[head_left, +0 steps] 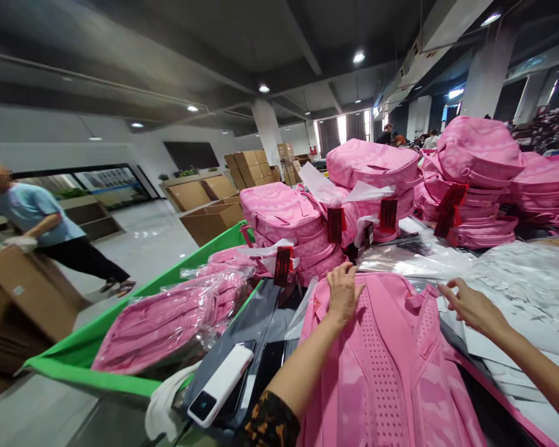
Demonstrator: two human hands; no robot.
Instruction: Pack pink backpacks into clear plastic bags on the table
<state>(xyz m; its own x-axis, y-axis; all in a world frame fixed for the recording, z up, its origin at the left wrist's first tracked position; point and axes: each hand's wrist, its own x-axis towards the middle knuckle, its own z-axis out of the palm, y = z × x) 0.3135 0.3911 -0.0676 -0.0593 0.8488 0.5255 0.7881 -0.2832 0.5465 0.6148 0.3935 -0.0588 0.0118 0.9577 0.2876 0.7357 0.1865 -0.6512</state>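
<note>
From afar I'd steady the pink backpack (386, 372) at the near edge of the table (257, 315) with the bent fingers of the left hand (342, 295), the right hand (476, 308) (fingers loosely spread, contact uncertain) light near its strap (427, 326).

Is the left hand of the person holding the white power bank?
No, the left hand rests on the top of the pink backpack, while the white power bank lies off to the left.
</note>
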